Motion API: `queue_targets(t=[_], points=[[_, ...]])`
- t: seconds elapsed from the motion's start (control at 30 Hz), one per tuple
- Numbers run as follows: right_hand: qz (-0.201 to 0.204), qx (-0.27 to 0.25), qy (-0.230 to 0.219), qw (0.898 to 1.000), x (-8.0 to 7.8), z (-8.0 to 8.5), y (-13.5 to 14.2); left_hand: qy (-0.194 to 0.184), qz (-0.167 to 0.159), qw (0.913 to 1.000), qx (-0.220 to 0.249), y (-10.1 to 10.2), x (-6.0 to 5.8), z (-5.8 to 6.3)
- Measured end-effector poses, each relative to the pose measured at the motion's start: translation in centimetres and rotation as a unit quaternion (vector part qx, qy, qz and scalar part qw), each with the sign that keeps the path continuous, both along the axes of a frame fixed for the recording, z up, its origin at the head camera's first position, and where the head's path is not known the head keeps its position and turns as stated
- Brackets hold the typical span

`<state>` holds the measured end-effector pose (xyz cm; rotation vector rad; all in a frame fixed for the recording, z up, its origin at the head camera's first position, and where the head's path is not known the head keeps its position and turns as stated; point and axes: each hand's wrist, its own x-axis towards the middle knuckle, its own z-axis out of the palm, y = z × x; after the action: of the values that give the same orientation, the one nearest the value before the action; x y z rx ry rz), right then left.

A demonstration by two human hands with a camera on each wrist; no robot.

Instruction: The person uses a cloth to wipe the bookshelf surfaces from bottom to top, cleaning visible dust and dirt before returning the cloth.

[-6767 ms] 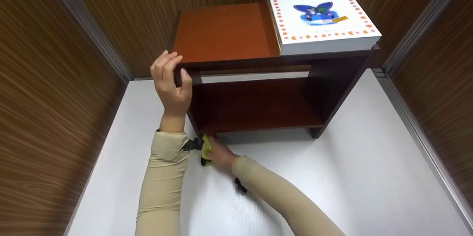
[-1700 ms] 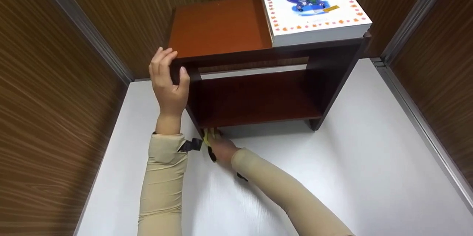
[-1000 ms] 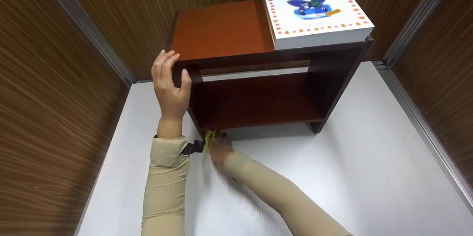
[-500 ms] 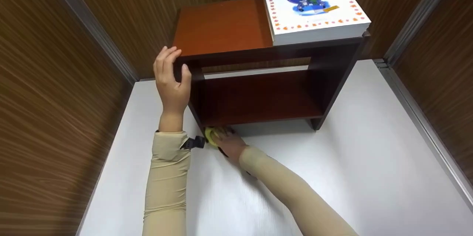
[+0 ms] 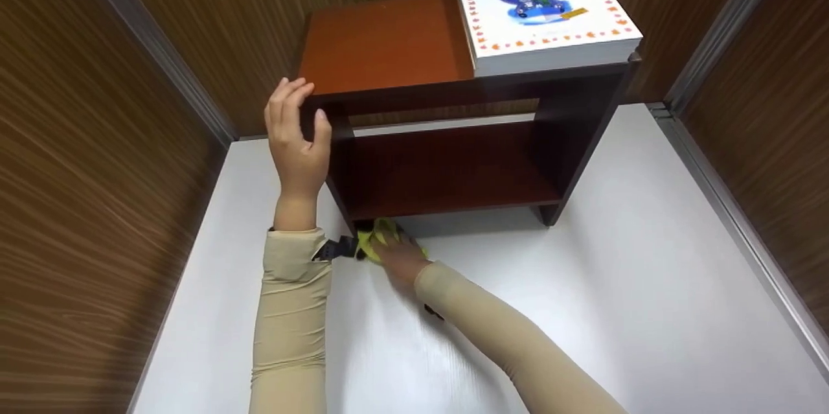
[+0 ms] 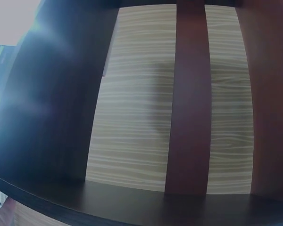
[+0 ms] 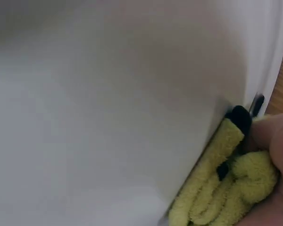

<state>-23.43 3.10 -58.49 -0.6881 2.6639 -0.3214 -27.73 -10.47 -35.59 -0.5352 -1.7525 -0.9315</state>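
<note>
A dark brown two-tier wooden shelf [image 5: 453, 171] stands on the white surface in the head view. My left hand [image 5: 298, 142] holds its upper left corner, fingers at the outer edge and thumb in front of the side panel. Low at the shelf's left leg, my right hand [image 5: 401, 257] holds a yellow cloth [image 5: 370, 249] with dark edging. In the right wrist view the cloth [image 7: 217, 183] lies bunched in folds against the palm, over the white surface. The left wrist view shows the shelf's inside [image 6: 191, 99] and a bit of hand at the lower left corner.
Thick white books [image 5: 550, 12], the top one with a butterfly picture on its cover, lie on the right half of the shelf's top. Wood-grain walls [image 5: 97, 174] enclose the white surface [image 5: 680, 310] at the back and both sides.
The right hand has shifted about near the shelf's left leg, and more of the yellow cloth shows spread under it now. The left hand has stayed at the shelf's corner.
</note>
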Motion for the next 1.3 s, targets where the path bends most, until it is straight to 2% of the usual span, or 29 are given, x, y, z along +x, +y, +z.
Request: queue_targets(t=[0.1,0.23,0.33,0.4,0.47,0.53,0.6,0.7,0.8,0.9,1.0,1.1,1.2,1.3], points=[[-0.032,-0.026,-0.016,0.999,-1.0,-0.5,-0.5,-0.001,0.002,1.0,-0.005,-0.1,-0.2,-0.2],[-0.049,-0.04,0.022,0.998,-2.4,-1.2,-1.1,0.004,0.004,1.0,-0.004,0.0,-0.2,-0.2],[-0.083,-0.091,0.028,0.992,-3.4,-1.3,-1.3,0.007,0.009,0.9999,-0.004,0.0,-0.3,-0.3],[-0.117,-0.153,-0.005,0.981,-4.0,-1.2,-1.3,0.006,0.01,0.9999,-0.006,0.0,-0.3,-0.3],[-0.142,-0.225,-0.055,0.962,-4.5,-1.0,-1.4,0.003,0.011,0.9999,-0.012,-0.1,-0.4,-0.3],[-0.15,-0.277,-0.097,0.944,-4.5,-1.1,-1.0,0.0,0.006,0.9999,-0.016,0.2,-0.4,-0.5],[-0.128,-0.304,-0.119,0.936,-4.5,-1.3,-0.6,0.001,0.003,0.9998,-0.019,0.2,-0.5,-0.6],[-0.042,-0.299,-0.075,0.95,-4.2,-1.4,0.2,0.01,0.0,0.9998,-0.014,0.1,-0.5,-0.6],[0.06,-0.244,0.012,0.968,-4.1,-0.7,1.8,0.019,0.004,0.9998,-0.005,-0.2,-0.6,-0.2],[0.125,-0.148,0.091,0.977,-3.6,0.5,4.3,0.021,0.004,0.9998,0.003,0.0,-0.3,0.3],[0.148,-0.075,0.129,0.978,-2.7,1.5,6.8,0.016,0.002,0.9999,0.006,0.3,-0.1,0.7],[0.159,-0.043,0.169,0.972,-1.7,1.9,8.9,0.011,0.001,0.9999,0.009,0.3,0.1,0.7],[0.178,-0.046,0.181,0.966,-0.7,2.6,10.9,0.007,0.004,0.9999,0.009,0.2,0.1,0.5],[0.208,-0.107,0.163,0.958,0.2,4.7,12.8,0.001,0.004,1.0,0.004,0.1,0.0,0.0]])
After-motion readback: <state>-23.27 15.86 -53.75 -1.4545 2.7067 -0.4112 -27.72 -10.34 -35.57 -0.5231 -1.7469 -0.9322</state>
